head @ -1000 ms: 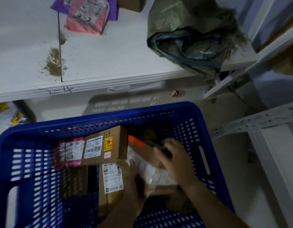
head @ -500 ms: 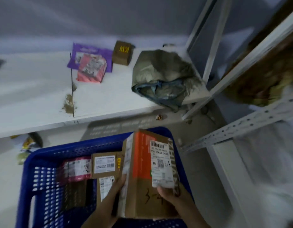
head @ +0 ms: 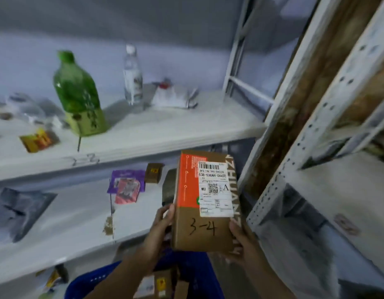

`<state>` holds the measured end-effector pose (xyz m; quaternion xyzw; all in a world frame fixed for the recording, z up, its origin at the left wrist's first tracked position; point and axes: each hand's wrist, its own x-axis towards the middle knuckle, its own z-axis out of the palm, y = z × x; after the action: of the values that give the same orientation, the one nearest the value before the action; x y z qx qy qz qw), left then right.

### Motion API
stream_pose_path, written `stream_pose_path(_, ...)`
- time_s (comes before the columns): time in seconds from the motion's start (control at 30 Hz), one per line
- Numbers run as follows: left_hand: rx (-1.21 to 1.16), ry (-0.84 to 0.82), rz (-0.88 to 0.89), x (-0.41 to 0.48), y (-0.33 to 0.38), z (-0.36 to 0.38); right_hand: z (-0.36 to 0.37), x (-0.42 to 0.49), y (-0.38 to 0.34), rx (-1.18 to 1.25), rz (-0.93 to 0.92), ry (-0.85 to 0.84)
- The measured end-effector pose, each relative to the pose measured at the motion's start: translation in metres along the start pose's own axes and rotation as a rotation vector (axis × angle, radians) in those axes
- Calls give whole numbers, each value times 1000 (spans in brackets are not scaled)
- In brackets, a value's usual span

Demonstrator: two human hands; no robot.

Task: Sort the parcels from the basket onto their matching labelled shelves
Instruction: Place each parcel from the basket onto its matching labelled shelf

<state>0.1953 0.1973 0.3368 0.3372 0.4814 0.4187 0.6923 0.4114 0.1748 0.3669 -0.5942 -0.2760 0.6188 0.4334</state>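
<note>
I hold a brown cardboard parcel upright in front of me, with an orange panel, a white shipping label and "3-4" handwritten on it. My left hand grips its left edge and my right hand grips its lower right corner. The blue basket is below the parcel at the bottom of the view, with more boxes inside. The upper white shelf carries a handwritten mark on its front edge that looks like "3-2".
A green bottle, a clear bottle and small packets stand on the upper shelf. The lower shelf holds a pink and purple packet, a small brown box and a grey bag. A perforated white rack post stands at right.
Both hands lifted the orange and brown parcel out of the basket and raised it. My view rose from the basket to the shelves.
</note>
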Motion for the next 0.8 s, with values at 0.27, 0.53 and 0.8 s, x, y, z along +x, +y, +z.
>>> stream_pose_path(0.27,204,-389,154,-146,157,90,9,-176,-121,131,-330,92)
stream_pose_path(0.53,299,-518,479,-313,247,166,-9,-405,-185,-203,-676,215)
stream_pose_path(0.8,582,-725,774,-434,270,286,-74,-590,-218,-532,-828,565)
